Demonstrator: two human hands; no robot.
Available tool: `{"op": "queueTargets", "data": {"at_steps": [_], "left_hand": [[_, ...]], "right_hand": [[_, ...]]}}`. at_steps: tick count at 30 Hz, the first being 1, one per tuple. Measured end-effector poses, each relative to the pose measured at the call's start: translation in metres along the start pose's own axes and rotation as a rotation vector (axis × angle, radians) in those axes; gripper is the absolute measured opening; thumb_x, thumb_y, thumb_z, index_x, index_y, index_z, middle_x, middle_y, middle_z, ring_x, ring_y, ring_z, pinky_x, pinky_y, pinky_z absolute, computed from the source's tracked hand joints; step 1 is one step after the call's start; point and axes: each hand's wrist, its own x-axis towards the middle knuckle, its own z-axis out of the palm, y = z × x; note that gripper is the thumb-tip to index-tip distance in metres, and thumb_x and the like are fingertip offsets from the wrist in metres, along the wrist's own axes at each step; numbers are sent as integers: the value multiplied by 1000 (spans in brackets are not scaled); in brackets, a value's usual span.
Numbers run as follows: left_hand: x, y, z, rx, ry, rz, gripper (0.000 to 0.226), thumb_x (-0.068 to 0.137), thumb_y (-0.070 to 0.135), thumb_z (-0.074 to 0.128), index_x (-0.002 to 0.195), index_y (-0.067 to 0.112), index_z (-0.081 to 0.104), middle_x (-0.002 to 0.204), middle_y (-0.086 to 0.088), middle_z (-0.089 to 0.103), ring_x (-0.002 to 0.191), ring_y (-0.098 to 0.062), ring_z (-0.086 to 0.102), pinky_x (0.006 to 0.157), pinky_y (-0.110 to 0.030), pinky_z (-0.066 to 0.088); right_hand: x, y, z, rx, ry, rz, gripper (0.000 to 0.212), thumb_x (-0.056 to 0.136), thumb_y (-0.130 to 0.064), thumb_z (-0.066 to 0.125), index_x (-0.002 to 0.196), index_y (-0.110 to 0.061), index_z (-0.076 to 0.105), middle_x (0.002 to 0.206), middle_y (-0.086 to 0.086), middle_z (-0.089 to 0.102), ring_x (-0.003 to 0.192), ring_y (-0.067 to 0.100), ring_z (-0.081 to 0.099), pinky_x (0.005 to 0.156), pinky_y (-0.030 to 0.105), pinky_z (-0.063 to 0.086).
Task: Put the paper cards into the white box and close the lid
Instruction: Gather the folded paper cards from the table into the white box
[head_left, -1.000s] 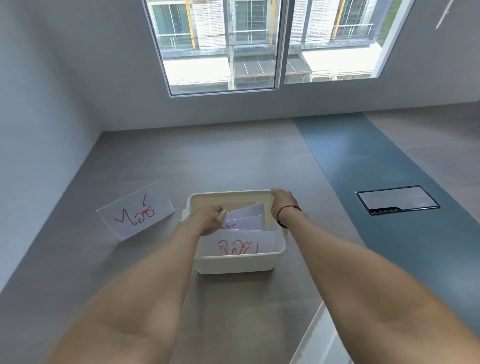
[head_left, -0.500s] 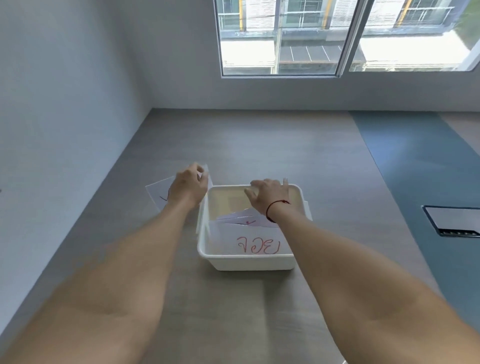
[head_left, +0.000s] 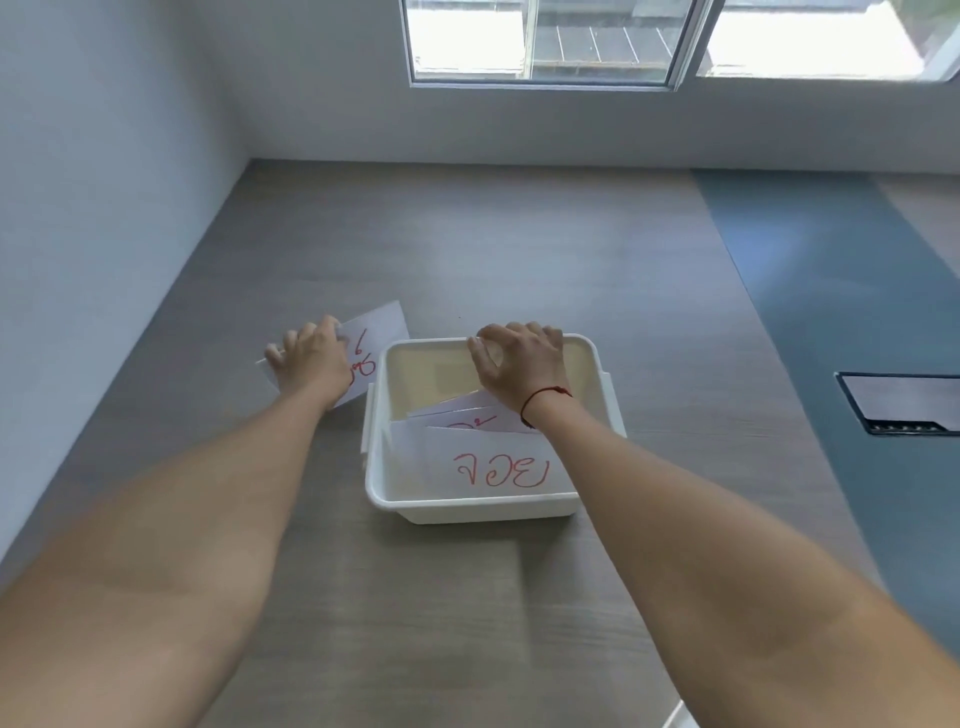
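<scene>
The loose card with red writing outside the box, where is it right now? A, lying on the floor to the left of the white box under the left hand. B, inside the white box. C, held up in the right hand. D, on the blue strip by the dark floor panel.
A: the loose card lies on the floor left of the white box, with the left hand on it.

Lit by daylight from the window (head_left: 670, 44) at the top, blown out to near white in the panes. Soft, even brightness on the floor (head_left: 467, 249), with only faint shadows. Slightly soft throughout; forearms stretched and blurred toward the bottom corners by wide-angle distortion.
</scene>
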Motion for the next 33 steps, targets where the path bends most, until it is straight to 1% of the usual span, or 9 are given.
{"op": "queueTargets", "data": {"at_steps": [4,7,9,11,15,19,22,26,33], "left_hand": [[-2,8,-17,-69,49,112,22,99,16,40,114,8,54,117,-19,60,111,-38,52,92,-42,34],[-4,16,-45,-101,172,207,23,100,16,39,110,4,56,109,-22,61,103,-39,54,88,-43,36],[-9,22,-64,-124,274,280,26,102,18,36,106,1,56,104,-23,61,97,-39,55,85,-44,37],[-17,30,-82,-159,380,344,31,103,21,34,104,0,56,100,-23,62,93,-39,56,83,-44,38],[-35,54,-107,-212,487,502,35,102,30,37,102,2,57,94,-20,64,86,-37,58,80,-42,40],[-58,81,-105,-268,460,652,42,100,37,37,97,1,59,82,-18,66,73,-32,60,75,-38,41],[-75,98,-92,-243,438,724,33,98,32,46,96,2,61,79,-16,67,71,-30,62,76,-37,42],[-90,120,-88,-281,397,749,30,96,31,51,96,4,63,82,-15,70,71,-28,65,79,-36,48],[-92,118,-82,-277,388,735,32,97,33,48,96,3,60,79,-15,68,69,-29,63,78,-39,47]], "right_hand": [[-2,1,-16,21,-135,21,38,98,-36,31,115,-24,63,114,6,64,116,27,49,105,35,27],[-10,11,-33,-25,-187,138,47,99,-37,22,115,-17,62,122,9,60,122,31,46,112,42,26],[-19,23,-43,-52,-194,234,45,99,-35,22,119,-17,57,131,9,53,127,31,43,111,46,27],[-30,33,-54,-43,-230,303,37,98,-24,29,129,-21,47,140,7,44,128,32,42,107,45,30],[-50,40,-73,20,-329,352,59,90,0,31,142,-29,33,149,7,30,132,33,38,104,44,35],[-62,42,-78,30,-331,355,65,88,7,30,143,-27,32,148,9,30,131,34,41,103,43,38],[-67,44,-81,43,-322,347,68,86,10,28,143,-26,34,144,11,37,125,34,48,100,42,42],[-67,45,-85,100,-302,346,68,85,7,24,139,-30,43,131,11,52,109,34,58,85,38,50],[-68,45,-88,123,-284,367,60,84,7,27,134,-21,47,129,13,55,113,35,56,89,38,48]]}}
